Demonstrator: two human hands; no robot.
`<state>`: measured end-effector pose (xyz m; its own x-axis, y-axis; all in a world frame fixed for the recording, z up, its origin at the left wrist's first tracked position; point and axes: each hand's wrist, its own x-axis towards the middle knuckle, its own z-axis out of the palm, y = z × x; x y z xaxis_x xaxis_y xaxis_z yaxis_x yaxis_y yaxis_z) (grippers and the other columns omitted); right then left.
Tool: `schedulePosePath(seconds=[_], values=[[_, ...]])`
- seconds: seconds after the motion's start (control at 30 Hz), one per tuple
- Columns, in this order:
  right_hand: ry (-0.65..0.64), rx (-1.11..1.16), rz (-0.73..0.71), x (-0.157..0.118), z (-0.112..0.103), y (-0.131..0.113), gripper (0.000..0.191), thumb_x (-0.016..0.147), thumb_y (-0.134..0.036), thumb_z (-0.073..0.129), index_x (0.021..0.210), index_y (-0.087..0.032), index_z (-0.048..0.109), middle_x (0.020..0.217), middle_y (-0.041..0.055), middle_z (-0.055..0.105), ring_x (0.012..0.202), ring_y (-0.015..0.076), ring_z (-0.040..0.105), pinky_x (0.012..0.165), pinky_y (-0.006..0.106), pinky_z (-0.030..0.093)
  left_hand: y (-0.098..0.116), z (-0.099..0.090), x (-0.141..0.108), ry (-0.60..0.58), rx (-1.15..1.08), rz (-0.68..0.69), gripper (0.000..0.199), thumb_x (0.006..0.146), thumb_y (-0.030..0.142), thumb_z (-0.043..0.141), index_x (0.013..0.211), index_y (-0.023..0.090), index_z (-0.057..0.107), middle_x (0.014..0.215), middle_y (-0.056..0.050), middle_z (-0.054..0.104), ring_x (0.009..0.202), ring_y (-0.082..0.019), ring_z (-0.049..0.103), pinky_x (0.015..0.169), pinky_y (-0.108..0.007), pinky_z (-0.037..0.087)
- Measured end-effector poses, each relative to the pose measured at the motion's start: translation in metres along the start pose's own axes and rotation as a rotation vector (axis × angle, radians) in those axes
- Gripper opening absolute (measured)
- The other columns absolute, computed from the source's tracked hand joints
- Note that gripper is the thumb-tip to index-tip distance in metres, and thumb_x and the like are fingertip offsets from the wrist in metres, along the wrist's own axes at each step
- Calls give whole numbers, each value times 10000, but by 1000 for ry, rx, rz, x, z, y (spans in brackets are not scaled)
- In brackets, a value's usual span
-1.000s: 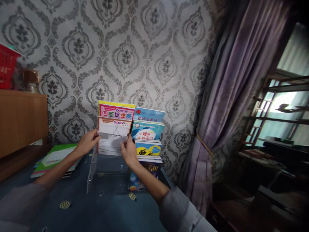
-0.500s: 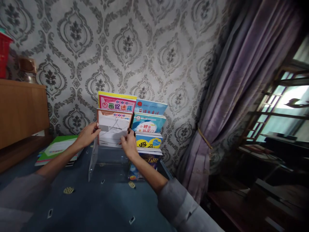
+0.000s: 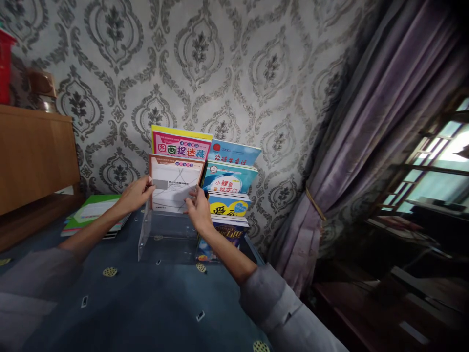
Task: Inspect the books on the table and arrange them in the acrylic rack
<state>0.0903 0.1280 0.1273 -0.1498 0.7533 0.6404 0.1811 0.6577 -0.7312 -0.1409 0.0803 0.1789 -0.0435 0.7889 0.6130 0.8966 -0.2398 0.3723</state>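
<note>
A white booklet (image 3: 176, 188) stands upright in the left column of a clear tiered rack (image 3: 172, 244), before a brown-edged book (image 3: 157, 160). My left hand (image 3: 138, 192) pinches the booklet's left edge. Fingers of my right hand (image 3: 198, 208) are closed at its lower right edge. Behind it rises a pink book (image 3: 181, 145) with a yellow one at its back. The right column holds a light blue book (image 3: 234, 152), a teal book (image 3: 229, 178), a yellow and blue book (image 3: 227, 205) and a dark blue book (image 3: 223, 242).
Green-covered books (image 3: 95, 208) lie stacked on the blue patterned cloth (image 3: 146, 303), left of the rack. A wooden cabinet (image 3: 38, 151) with a red basket (image 3: 5, 68) stands at far left. A purple curtain (image 3: 330, 166) hangs at right.
The white booklet now sits more squarely against the brown-edged book, whose top band shows more. Both hands remain at its sides. The camera view has shifted slightly.
</note>
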Motion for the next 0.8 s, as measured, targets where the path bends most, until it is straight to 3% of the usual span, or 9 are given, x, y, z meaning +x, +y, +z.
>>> schedulePosePath(seconds=[0.43, 0.63, 0.8], values=[[-29, 43, 25, -5, -2, -5, 588, 899, -220, 543, 1466, -167, 396, 1281, 166, 644, 1020, 256, 701, 893, 460, 612, 1, -2, -4, -9, 8, 6, 262, 842, 470, 414, 888, 237, 526, 808, -57, 683, 766, -273, 647, 716, -374, 475], [-49, 17, 34, -6, -1, -8, 548, 911, -195, 527, 1448, -174, 414, 1277, 154, 651, 1004, 236, 708, 873, 430, 617, 2, -3, -6, -17, -10, 24, 282, 854, 431, 414, 971, 223, 563, 946, -79, 728, 859, -275, 674, 779, -379, 500], [-34, -1, 25, -7, -1, -8, 553, 908, -184, 528, 1449, -173, 416, 1268, 149, 656, 1003, 229, 706, 877, 418, 616, 1, -3, -7, -25, -5, 25, 317, 855, 445, 408, 970, 208, 583, 934, -87, 720, 858, -278, 669, 793, -393, 508]])
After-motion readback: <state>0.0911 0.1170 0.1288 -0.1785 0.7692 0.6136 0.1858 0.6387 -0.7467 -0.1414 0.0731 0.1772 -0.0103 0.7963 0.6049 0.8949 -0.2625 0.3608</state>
